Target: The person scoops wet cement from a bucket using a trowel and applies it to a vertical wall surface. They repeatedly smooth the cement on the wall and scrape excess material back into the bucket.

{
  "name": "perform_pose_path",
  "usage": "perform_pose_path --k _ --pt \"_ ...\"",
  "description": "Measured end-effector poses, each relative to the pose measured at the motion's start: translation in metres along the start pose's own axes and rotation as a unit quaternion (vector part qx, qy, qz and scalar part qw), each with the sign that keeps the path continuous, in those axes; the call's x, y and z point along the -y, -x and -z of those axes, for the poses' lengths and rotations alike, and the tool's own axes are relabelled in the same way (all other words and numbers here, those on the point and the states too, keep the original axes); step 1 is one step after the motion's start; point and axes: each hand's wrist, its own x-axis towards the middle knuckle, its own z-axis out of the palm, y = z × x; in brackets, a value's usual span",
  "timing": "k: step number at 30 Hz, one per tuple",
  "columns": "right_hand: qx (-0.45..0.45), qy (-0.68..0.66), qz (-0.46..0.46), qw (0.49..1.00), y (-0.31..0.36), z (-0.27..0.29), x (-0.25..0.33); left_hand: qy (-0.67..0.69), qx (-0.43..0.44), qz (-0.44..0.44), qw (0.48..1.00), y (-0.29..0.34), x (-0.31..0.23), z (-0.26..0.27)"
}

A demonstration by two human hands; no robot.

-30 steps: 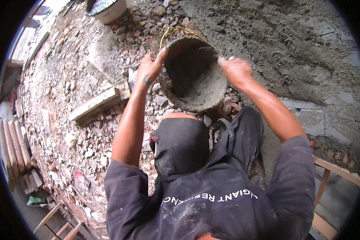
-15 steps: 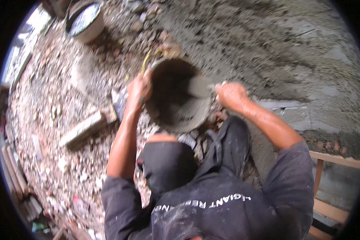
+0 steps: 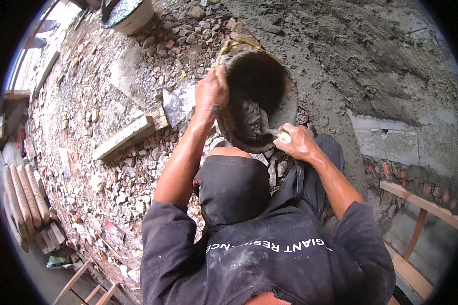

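Head view: a grey mortar bucket (image 3: 259, 96) is being tipped toward the person, mouth facing up at the camera, with a lump of wet mortar (image 3: 248, 119) sitting in its lower half. The left hand (image 3: 211, 94) is clamped over the bucket's left rim, fingers curled tight around the edge, so the bucket body sits just to the right of that grip. A yellow handle (image 3: 234, 46) arcs up from the rim right above the hand. The right hand (image 3: 297, 143) is closed around a pale tool handle (image 3: 282, 135) at the bucket's lower right rim; the mortar lies just up and left of that fist, and the tool's blade is buried, so its shape can't be told. Rubble ground (image 3: 112, 101) is spread out left of both grips, with a plastered wall (image 3: 381, 66) to the right.
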Motion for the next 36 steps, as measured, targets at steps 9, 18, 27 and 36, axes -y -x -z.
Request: perform_pose_path --k 9,18,27,36 --pt "-0.140 0.138 0.048 0.979 0.002 0.049 -0.021 0.053 -0.016 0.015 0.998 -0.017 0.061 0.004" --pt "-0.042 0.127 0.063 0.989 0.029 0.198 0.081 0.042 -0.013 0.089 0.995 -0.010 0.084 0.020" --pt "-0.304 -0.202 -0.075 0.928 0.052 0.374 -0.022 0.069 -0.026 0.069 0.995 -0.007 0.069 0.010" --pt "-0.149 0.293 -0.123 0.936 0.094 0.260 -0.015 0.006 -0.021 0.032 0.999 -0.028 0.007 -0.012"
